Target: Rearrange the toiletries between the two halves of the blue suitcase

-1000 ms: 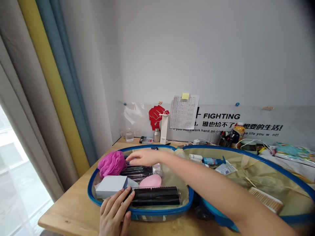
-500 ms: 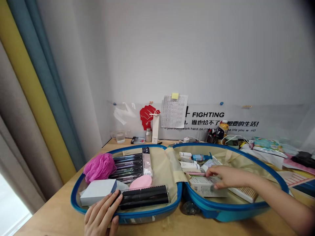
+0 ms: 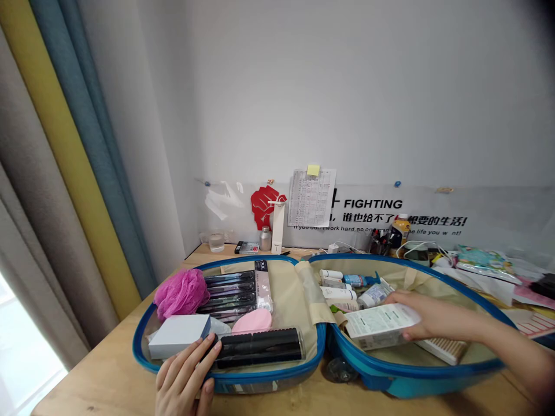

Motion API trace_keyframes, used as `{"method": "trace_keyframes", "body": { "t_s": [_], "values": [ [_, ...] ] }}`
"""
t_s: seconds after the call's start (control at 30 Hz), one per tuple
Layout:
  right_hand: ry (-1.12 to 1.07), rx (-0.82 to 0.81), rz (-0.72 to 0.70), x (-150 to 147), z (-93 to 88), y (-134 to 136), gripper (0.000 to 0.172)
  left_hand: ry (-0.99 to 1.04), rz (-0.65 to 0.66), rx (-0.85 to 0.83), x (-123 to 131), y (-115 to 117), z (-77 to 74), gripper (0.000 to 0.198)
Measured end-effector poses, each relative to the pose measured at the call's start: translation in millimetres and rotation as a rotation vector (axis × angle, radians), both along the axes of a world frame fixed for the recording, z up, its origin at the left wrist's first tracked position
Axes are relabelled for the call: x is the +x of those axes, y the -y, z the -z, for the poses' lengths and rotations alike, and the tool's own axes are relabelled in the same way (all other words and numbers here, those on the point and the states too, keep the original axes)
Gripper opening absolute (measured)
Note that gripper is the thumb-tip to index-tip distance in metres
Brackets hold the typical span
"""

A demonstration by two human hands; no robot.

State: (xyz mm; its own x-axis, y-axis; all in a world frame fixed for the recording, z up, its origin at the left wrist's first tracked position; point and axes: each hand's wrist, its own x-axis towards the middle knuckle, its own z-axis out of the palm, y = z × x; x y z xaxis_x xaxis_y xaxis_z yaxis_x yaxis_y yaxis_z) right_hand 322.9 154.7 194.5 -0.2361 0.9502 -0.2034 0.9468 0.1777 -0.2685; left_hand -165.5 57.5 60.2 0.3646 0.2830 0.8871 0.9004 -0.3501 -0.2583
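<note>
A blue-rimmed case (image 3: 229,375) lies unfolded on a wooden table. My left hand (image 3: 186,370) rests across its front left rim, fingers stretched out and fingertips at the end of a long black case (image 3: 260,349). In the right half, my right hand (image 3: 416,318) is closed around one end of a white printed box (image 3: 381,323), which is tilted. Behind that box lie white tubes (image 3: 340,293), a blue pump bottle (image 3: 359,280) and a clear-white bottle (image 3: 373,296). Partly under my right hand is a wooden-toothed comb or brush (image 3: 444,348).
The left half also holds a pink bath puff (image 3: 182,293), packaged toothbrushes (image 3: 232,294), a white box (image 3: 180,336) and a pink oval item (image 3: 254,321). Behind the case stand a glass (image 3: 216,242) and a yellow-labelled bottle (image 3: 399,231). Packets and papers (image 3: 488,263) clutter the right.
My right hand has closed on the white printed box and raised and tilted it. My left hand stays on the rim. The whole view has shifted slightly.
</note>
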Motion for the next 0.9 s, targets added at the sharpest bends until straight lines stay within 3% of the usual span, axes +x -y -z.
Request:
{"method": "trace_keyframes", "body": {
  "t_s": [0.17,0.23,0.33,0.43,0.6,0.73,0.9],
  "values": [
    [-0.126,0.196,0.077,20.4,-49.5,-3.5,0.046,0.002,0.003,-0.003,0.5,2.0,-0.4,0.057],
    [-0.177,0.310,0.101,3.6,-64.7,-11.4,0.052,0.000,0.007,-0.004,1.3,2.6,-1.3,0.057],
    [-0.192,0.493,0.067,-56.4,-73.4,-28.6,0.053,0.001,0.008,-0.003,2.0,2.9,-2.5,0.057],
    [-0.178,0.543,-0.134,-138.7,-64.2,-50.4,0.050,0.001,0.007,0.001,1.4,2.9,-2.5,0.057],
    [-0.179,0.526,-0.294,-255.3,-26.5,-90.2,0.053,0.010,-0.001,-0.023,-0.9,2.9,-0.5,0.056],
    [-0.180,0.501,-0.370,-309.8,-0.3,-110.1,0.056,0.003,-0.006,-0.025,-1.6,2.5,0.3,0.056],
    [-0.177,0.425,-0.430,-341.7,17.7,-116.2,0.060,0.009,-0.012,-0.023,-2.4,2.6,0.0,0.055]
  ]
}}
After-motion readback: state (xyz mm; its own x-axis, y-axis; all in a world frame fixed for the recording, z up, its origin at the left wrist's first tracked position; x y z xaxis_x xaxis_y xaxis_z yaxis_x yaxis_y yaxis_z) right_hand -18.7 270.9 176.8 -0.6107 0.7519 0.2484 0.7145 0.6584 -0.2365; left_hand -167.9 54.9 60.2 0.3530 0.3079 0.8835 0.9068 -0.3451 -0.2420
